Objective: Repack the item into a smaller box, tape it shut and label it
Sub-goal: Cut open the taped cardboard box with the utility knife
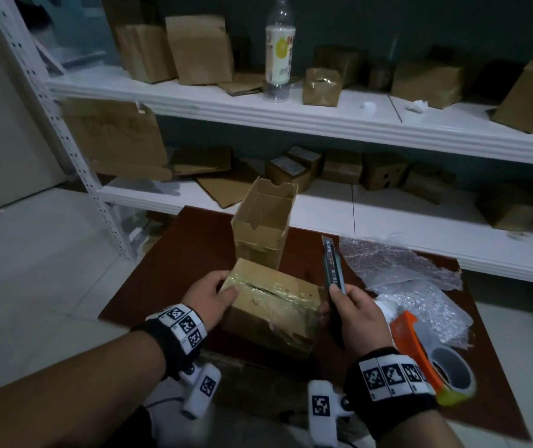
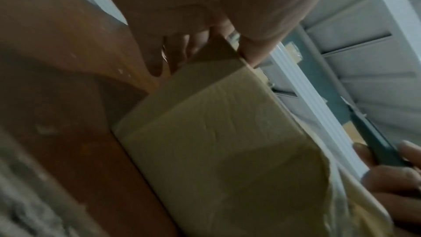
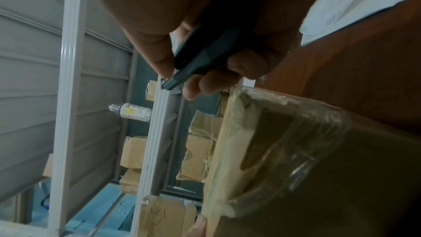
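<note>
A taped brown cardboard box [image 1: 271,305] lies on the reddish-brown table [image 1: 168,266], its top seam slit along the tape. My left hand [image 1: 216,294] grips its left end, thumb on top [image 2: 252,51]. My right hand [image 1: 352,310] holds a dark box cutter [image 1: 333,270] upright at the box's right end, blade pointing up; the cutter [image 3: 200,57] lies pinched between thumb and fingers. A smaller open-topped cardboard box [image 1: 263,224] stands just behind the taped box [image 3: 307,159].
Bubble wrap [image 1: 401,270] lies right of the boxes. An orange tape dispenser [image 1: 436,357] with a tape roll sits at the table's near right. White shelves [image 1: 258,114] behind hold several cardboard boxes and a plastic bottle [image 1: 279,50].
</note>
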`<state>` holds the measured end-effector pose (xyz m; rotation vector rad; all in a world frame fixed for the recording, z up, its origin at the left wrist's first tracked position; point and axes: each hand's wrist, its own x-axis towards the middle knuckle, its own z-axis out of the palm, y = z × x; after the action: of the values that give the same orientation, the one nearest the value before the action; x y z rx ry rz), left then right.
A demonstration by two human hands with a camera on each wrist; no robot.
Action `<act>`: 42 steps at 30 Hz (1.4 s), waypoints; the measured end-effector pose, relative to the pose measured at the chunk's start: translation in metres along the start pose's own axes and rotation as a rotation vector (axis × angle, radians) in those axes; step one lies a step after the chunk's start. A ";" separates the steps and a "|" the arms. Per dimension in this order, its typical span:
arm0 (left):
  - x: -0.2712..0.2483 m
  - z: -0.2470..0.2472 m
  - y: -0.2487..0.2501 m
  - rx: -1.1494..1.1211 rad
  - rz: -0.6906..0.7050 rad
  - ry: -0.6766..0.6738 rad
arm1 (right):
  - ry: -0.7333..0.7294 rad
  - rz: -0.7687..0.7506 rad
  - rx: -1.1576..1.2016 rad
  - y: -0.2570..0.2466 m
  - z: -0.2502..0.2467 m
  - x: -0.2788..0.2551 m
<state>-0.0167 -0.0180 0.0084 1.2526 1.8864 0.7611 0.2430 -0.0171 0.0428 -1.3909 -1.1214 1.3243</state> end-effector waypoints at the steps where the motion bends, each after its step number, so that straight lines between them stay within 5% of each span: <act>1: 0.002 0.003 -0.004 -0.024 0.012 -0.009 | -0.002 0.001 -0.020 0.001 0.005 -0.001; 7: 0.000 0.004 -0.010 -0.175 0.020 -0.056 | 0.002 -0.070 -0.082 0.010 0.022 -0.011; 13: 0.016 0.002 -0.013 -0.213 0.059 -0.144 | -0.027 -0.272 -0.647 -0.010 0.032 0.000; 20: 0.027 0.003 -0.024 -0.285 0.016 -0.228 | -0.225 -0.272 -1.319 -0.040 0.066 0.006; 42: 0.028 0.008 -0.015 -0.139 0.046 -0.216 | -0.235 -0.304 -1.648 -0.053 0.096 0.018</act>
<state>-0.0248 0.0034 -0.0153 1.2415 1.6096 0.7361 0.1457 0.0126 0.0874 -1.9292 -2.7045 0.0768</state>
